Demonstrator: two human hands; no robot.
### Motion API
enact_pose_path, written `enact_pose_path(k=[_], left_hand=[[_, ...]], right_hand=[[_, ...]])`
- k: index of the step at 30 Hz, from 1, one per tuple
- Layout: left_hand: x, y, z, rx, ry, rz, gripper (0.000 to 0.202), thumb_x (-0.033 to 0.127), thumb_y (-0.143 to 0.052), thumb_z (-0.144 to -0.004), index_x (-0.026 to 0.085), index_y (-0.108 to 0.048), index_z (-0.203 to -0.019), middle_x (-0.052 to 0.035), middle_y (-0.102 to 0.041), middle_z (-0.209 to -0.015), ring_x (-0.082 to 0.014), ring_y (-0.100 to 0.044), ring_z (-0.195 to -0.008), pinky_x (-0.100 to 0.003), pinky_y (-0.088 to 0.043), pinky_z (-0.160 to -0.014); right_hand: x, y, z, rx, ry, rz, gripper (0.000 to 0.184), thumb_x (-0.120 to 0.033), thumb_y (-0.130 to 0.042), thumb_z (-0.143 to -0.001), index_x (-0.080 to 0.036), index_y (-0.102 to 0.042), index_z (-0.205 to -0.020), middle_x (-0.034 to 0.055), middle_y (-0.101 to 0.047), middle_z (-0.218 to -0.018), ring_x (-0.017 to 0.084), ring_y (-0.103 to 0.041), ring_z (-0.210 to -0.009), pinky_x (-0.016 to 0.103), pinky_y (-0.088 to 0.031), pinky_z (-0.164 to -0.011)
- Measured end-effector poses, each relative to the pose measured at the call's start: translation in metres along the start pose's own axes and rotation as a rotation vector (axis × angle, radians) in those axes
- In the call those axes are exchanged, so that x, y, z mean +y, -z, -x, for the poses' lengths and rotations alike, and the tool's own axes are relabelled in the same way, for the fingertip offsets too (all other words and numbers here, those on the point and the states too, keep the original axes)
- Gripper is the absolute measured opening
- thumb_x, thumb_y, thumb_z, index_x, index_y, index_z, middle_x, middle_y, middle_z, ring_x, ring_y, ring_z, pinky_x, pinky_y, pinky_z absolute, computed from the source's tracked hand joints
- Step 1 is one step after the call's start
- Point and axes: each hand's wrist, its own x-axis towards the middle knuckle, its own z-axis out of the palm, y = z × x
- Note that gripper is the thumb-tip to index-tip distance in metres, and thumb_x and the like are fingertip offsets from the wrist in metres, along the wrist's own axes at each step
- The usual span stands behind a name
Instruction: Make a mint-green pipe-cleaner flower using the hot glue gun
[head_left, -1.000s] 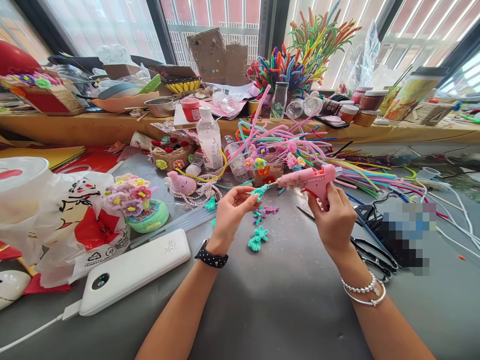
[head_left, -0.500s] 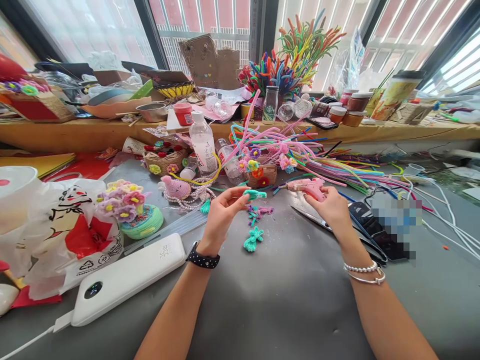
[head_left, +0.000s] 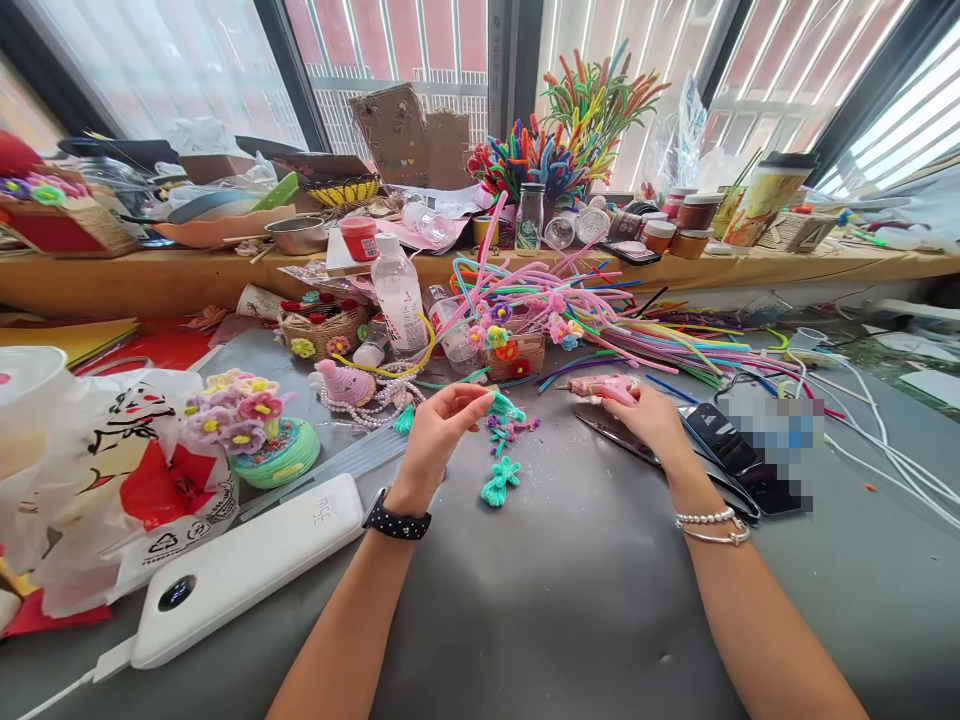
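Between the thumb and fingers of my left hand (head_left: 442, 440) is a small teal pipe-cleaner piece (head_left: 508, 405), pinched at its end. My right hand (head_left: 651, 425) grips a pink glue gun (head_left: 600, 387), its nozzle pointing left toward the teal piece but apart from it. Below my left fingertips lie purple and teal pipe-cleaner bits (head_left: 510, 430). A teal pipe-cleaner bow shape (head_left: 499, 482) rests on the grey table (head_left: 540, 600) nearer to me. Under my right hand are scissors (head_left: 619, 437), partly hidden by it.
A white power bank (head_left: 255, 570) lies left of my left wrist, beside a yarn flower pot (head_left: 276, 452). Bundled pipe cleaners (head_left: 637, 325) and a plastic bottle (head_left: 399, 295) stand behind my hands. A black phone-like device (head_left: 739, 455) and white cables (head_left: 877, 430) sit at right.
The teal piece has tilted, its free end now lower. The glue gun has turned to a flatter angle and shifted slightly left. The whole view has moved a little.
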Motion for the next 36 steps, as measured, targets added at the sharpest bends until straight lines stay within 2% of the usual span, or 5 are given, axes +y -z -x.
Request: enact_pose_path(k=[11, 17, 23, 31, 36], left_hand=[[-0.002, -0.002, 0.001, -0.092, 0.049, -0.063, 0.026, 0.036, -0.067, -0.063, 0.015, -0.067, -0.079, -0.0061, -0.067, -0.085, -0.0146, -0.058, -0.074, -0.023, -0.045, -0.063], [-0.002, -0.008, 0.004, -0.306, 0.112, -0.168, 0.027, 0.034, -0.068, -0.061, 0.014, -0.065, -0.078, -0.0025, -0.063, -0.070, -0.0124, -0.056, -0.064, -0.023, -0.045, -0.059], [-0.009, -0.012, 0.003, -0.346, 0.152, -0.109, 0.026, 0.031, -0.071, -0.057, 0.014, -0.053, -0.067, 0.0020, -0.057, -0.063, -0.0092, -0.053, -0.057, -0.021, -0.042, -0.054], [-0.015, -0.012, 0.001, -0.324, 0.078, -0.223, 0.026, 0.036, -0.067, -0.061, 0.016, -0.052, -0.068, 0.0017, -0.057, -0.063, -0.0108, -0.053, -0.057, -0.023, -0.042, -0.054], [-0.015, -0.004, 0.001, -0.245, 0.000, -0.587, 0.026, 0.043, -0.058, -0.067, 0.017, -0.060, -0.072, -0.0020, -0.063, -0.069, -0.0159, -0.057, -0.065, -0.026, -0.042, -0.060]], right_hand=[[-0.015, 0.007, 0.009, 0.185, 0.173, -0.023, 0.033, -0.041, -0.051, -0.076, -0.012, -0.065, -0.081, 0.0163, -0.064, -0.087, 0.027, -0.056, -0.087, 0.035, -0.041, -0.073], [-0.057, 0.012, 0.043, -0.466, 0.488, -0.723, 0.029, -0.044, -0.056, -0.073, -0.018, -0.065, -0.082, 0.0034, -0.065, -0.075, 0.015, -0.057, -0.065, 0.025, -0.043, -0.058], [-0.064, 0.008, 0.053, -0.706, 0.519, -0.887, 0.028, -0.037, -0.064, -0.068, -0.015, -0.062, -0.085, 0.0031, -0.064, -0.076, 0.013, -0.057, -0.068, 0.024, -0.044, -0.059], [-0.065, 0.007, 0.055, -0.572, 0.595, -0.743, 0.012, -0.026, -0.059, -0.071, -0.016, -0.060, -0.078, 0.0003, -0.059, -0.068, 0.010, -0.051, -0.060, 0.021, -0.041, -0.052], [-0.058, 0.005, 0.049, -0.471, 0.481, -0.755, 0.012, -0.025, -0.059, -0.069, -0.016, -0.056, -0.076, 0.0006, -0.058, -0.071, 0.011, -0.053, -0.062, 0.022, -0.043, -0.055]])
